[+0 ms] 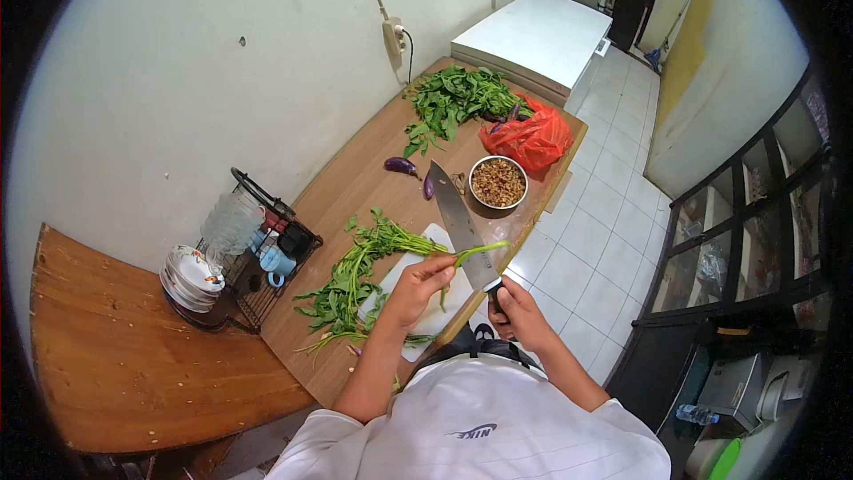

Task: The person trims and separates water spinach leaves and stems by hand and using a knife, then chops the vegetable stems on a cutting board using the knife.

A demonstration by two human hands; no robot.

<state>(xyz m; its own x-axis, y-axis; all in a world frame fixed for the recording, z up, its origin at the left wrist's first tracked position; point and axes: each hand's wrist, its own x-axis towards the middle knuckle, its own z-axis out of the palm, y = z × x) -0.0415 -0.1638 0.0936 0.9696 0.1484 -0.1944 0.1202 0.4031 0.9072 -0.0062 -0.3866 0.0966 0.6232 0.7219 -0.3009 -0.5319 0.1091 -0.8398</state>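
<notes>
The person stands close at the corner of the wooden table (364, 173), and the white board (460, 292) lies right by its near edge. The left hand (418, 289) is above the board, thumb and fingertips pinching a green stem (484, 250). The right hand (522, 316) appears past the table's edge, over the tiled floor (582, 253), fingers wrapped round the handle of the big knife (464, 229). Its broad blade slants away from the person, crossing behind the stem in my sight; I can't tell whether they touch.

Left of the blade, brown tabletop shows between the leafy cut-looking bunch (351, 280), partly on the board, and the far greens (458, 98). On the right, the pale tiles run between the table and the dark shelving (742, 222).

Near the blade's tip lies a small eggplant (428, 186), with a longer eggplant (401, 164) just beside it. The metal bowl (498, 208) of brown chopped bits sits to the blade's right, near the table's edge, and the red plastic bag (538, 138) slumps behind it. Over on the left, the dish rack (251, 289) with glasses (233, 222), plates (191, 277) and a blue cup (277, 263) hems in that side.
</notes>
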